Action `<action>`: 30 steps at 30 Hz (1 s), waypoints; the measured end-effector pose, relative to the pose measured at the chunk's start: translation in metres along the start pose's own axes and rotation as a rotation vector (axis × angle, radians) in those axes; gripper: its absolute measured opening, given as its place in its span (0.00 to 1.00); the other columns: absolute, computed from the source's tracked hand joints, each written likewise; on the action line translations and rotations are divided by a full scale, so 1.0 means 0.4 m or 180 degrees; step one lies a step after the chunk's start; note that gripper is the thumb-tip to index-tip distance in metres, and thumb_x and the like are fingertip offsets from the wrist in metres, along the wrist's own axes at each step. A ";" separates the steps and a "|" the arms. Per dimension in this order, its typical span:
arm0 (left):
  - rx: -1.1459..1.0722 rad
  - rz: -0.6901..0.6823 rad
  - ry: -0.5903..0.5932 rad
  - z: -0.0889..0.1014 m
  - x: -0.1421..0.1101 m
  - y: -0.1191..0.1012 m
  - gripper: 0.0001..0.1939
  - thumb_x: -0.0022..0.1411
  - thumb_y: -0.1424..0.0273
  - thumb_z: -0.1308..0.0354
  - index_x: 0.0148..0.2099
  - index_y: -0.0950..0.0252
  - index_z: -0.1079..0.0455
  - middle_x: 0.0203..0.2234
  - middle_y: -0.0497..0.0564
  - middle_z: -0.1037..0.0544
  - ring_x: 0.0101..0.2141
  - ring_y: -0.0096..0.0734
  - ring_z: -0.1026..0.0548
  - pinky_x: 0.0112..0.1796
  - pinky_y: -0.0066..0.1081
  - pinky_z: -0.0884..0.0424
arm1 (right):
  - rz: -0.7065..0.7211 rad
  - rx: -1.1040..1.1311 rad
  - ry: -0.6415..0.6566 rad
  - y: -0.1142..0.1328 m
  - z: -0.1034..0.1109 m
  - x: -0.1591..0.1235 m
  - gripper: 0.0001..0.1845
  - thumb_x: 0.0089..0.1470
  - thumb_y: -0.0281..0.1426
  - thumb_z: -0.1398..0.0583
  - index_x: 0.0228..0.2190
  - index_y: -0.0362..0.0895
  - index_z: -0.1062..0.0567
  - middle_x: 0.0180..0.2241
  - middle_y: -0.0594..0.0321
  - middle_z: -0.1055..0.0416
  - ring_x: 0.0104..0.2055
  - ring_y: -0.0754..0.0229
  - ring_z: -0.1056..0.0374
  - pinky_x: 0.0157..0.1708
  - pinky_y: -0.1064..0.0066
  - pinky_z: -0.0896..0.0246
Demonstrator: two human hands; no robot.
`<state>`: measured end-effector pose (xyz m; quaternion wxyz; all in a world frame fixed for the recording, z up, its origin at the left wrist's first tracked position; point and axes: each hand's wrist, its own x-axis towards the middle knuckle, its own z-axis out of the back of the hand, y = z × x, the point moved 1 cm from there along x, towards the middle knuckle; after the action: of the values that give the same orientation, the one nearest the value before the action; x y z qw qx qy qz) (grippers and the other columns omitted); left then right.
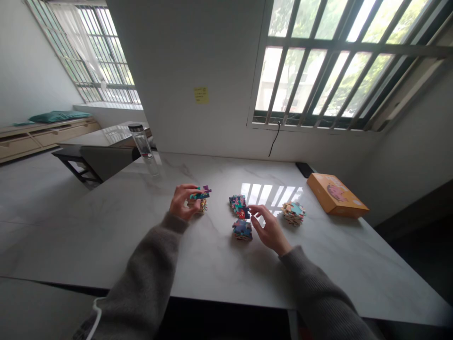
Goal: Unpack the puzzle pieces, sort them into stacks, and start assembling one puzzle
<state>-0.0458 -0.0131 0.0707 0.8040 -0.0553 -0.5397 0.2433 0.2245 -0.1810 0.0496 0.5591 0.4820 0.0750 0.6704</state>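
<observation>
Pale table (212, 274) spans the lower frame; puzzle stacks (242, 230) sit near centre, apparently for easy reach. Left hand (182, 203) pinches puzzle pieces (200, 194); whether the right hand (271, 232) grips, I cannot tell.

White marbled table (212, 264) with puzzle-piece stacks (242, 229), orange box (338, 194), black phone (304, 170), clear bottle (141, 142)

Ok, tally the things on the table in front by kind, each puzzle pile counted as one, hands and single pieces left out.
Puzzle-piece piles: 4
Orange box: 1
Clear bottle: 1
Black phone-like slab: 1
Total: 7
</observation>
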 end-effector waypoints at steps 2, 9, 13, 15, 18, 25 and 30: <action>0.0132 0.0062 -0.0033 0.019 -0.004 0.059 0.09 0.58 0.72 0.41 0.41 0.61 0.24 0.42 0.52 0.24 0.44 0.41 0.27 0.50 0.44 0.31 | 0.0002 -0.0009 0.0006 -0.002 0.000 0.000 0.15 0.63 0.28 0.45 0.51 0.47 0.30 0.40 0.57 0.29 0.40 0.57 0.32 0.43 0.62 0.32; -0.0192 0.0592 -0.0150 0.022 -0.020 0.139 0.05 0.57 0.68 0.41 0.37 0.62 0.27 0.43 0.53 0.22 0.45 0.39 0.25 0.43 0.38 0.27 | 0.0012 -0.0047 -0.0015 -0.009 -0.002 -0.002 0.16 0.63 0.28 0.46 0.51 0.47 0.30 0.38 0.58 0.29 0.39 0.57 0.31 0.42 0.63 0.33; -0.0510 0.0706 -0.0012 0.010 -0.019 0.128 0.05 0.58 0.68 0.41 0.36 0.62 0.29 0.45 0.54 0.21 0.47 0.39 0.25 0.47 0.40 0.28 | 0.0052 -0.0066 -0.0004 -0.010 -0.002 -0.001 0.15 0.64 0.28 0.46 0.51 0.47 0.30 0.37 0.59 0.28 0.38 0.58 0.31 0.42 0.64 0.33; -0.0521 0.0738 0.0177 0.009 -0.020 0.125 0.04 0.58 0.68 0.41 0.36 0.62 0.29 0.46 0.54 0.21 0.48 0.40 0.26 0.48 0.41 0.29 | 0.0066 -0.0081 0.0009 -0.011 -0.002 -0.001 0.15 0.64 0.28 0.46 0.51 0.47 0.30 0.36 0.60 0.28 0.38 0.58 0.31 0.41 0.64 0.33; -0.0517 0.0799 0.0353 0.010 -0.021 0.122 0.04 0.58 0.68 0.41 0.35 0.62 0.28 0.46 0.54 0.21 0.49 0.41 0.27 0.49 0.42 0.29 | 0.0025 -0.0075 -0.0005 -0.013 -0.003 -0.001 0.14 0.64 0.29 0.46 0.50 0.46 0.29 0.37 0.59 0.27 0.37 0.58 0.31 0.40 0.64 0.33; -0.0399 0.0774 0.0572 0.012 -0.023 0.122 0.06 0.58 0.67 0.42 0.38 0.62 0.28 0.45 0.54 0.21 0.48 0.42 0.28 0.49 0.44 0.29 | 0.0025 -0.0080 -0.0005 -0.007 -0.003 0.000 0.14 0.64 0.29 0.46 0.50 0.46 0.29 0.36 0.59 0.27 0.36 0.58 0.31 0.40 0.64 0.32; -0.0406 0.0733 0.0670 0.011 -0.027 0.137 0.12 0.57 0.66 0.41 0.44 0.62 0.29 0.52 0.57 0.25 0.52 0.44 0.29 0.50 0.44 0.28 | 0.0045 -0.0115 0.0016 -0.005 0.000 0.001 0.15 0.64 0.30 0.46 0.51 0.47 0.30 0.35 0.59 0.27 0.35 0.58 0.31 0.39 0.64 0.32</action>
<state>-0.0713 0.0293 0.0443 0.8178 -0.1928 -0.4570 0.2920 0.2260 -0.1800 0.0484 0.5629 0.4706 0.0608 0.6768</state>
